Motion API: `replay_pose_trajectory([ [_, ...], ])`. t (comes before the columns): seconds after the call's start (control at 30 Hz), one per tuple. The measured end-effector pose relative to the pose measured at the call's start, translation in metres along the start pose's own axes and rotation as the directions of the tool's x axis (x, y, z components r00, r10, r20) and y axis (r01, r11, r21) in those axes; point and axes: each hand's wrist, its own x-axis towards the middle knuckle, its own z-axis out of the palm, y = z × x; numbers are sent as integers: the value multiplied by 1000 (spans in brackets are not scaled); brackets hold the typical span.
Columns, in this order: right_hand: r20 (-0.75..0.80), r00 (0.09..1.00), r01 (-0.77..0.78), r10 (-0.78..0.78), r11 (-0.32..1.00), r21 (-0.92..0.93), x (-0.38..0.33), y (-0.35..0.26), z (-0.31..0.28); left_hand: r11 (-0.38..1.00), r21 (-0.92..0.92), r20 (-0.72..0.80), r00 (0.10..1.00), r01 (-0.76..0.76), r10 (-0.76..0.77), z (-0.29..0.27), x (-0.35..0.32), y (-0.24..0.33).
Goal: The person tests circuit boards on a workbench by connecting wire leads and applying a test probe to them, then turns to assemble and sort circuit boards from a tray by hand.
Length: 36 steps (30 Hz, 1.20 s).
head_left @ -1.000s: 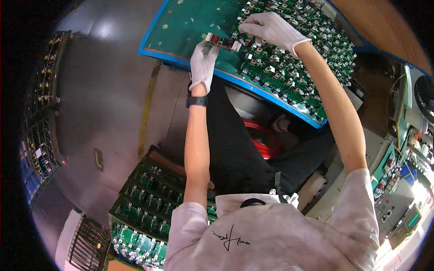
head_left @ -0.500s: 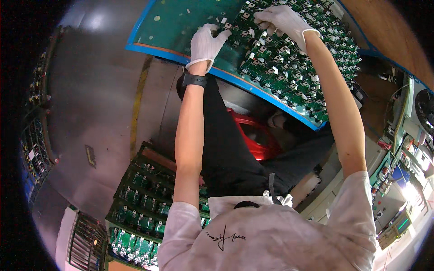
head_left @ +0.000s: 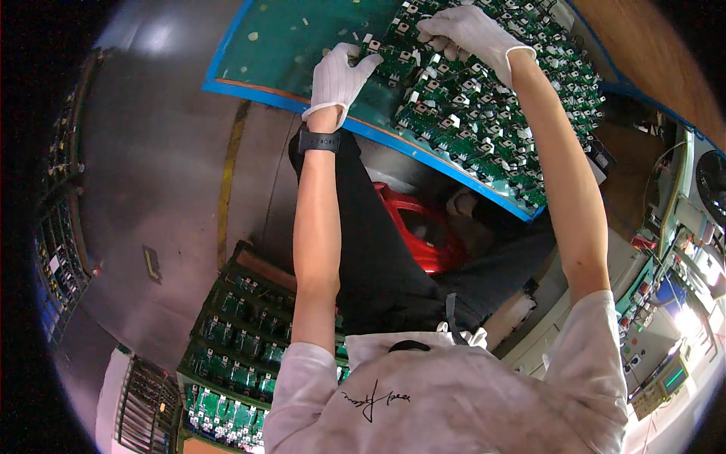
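My left hand (head_left: 340, 78), in a white glove, is at the left edge of the spread of green circuit boards (head_left: 454, 121). Its thumb and forefinger stand apart beside a circuit board (head_left: 389, 60) with a white-and-metal component on it; the thumb tip is close to or touching that board. Over the boards to the right, my right hand (head_left: 467, 34), gloved too, has its fingers bent and drawn together. Whatever lies between those fingertips is hidden by the glove.
The boards lie on a blue-edged green worktop (head_left: 280, 45). Below it are my legs and a red stool (head_left: 423, 234). A rack of circuit boards (head_left: 234, 340) stands at lower left, and an instrument with a lit screen (head_left: 669, 378) at lower right.
The view has shifted slightly, moving the worktop a little left. Both hands stay near the same boards; the right fingertips are slightly farther left.
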Motion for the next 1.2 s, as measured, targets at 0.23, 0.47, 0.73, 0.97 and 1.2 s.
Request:
replay_pose_trajectory([
  [0.23, 255, 881, 472, -400, 687, -552, 22, 29, -10, 995, 88, 34, 999, -39, 36, 13, 5, 3],
  [0.47, -36, 998, 49, -52, 997, -63, 8, 14, -6, 994, 100, -48, 998, -33, 38, 25, 6, 10],
  [0.73, -110, 972, 146, -209, 898, -415, -13, -7, -1, 998, 23, -64, 996, -63, 65, 27, -3, 8],
  [0.97, -164, 869, 326, -467, 790, -519, -11, 12, 5, 998, 62, -116, 993, -19, 26, 37, -8, 14],
  [1.2, -165, 959, 169, -229, 935, -312, -16, 31, -4, 996, 88, -109, 994, -3, 12, 34, -11, 17],
])
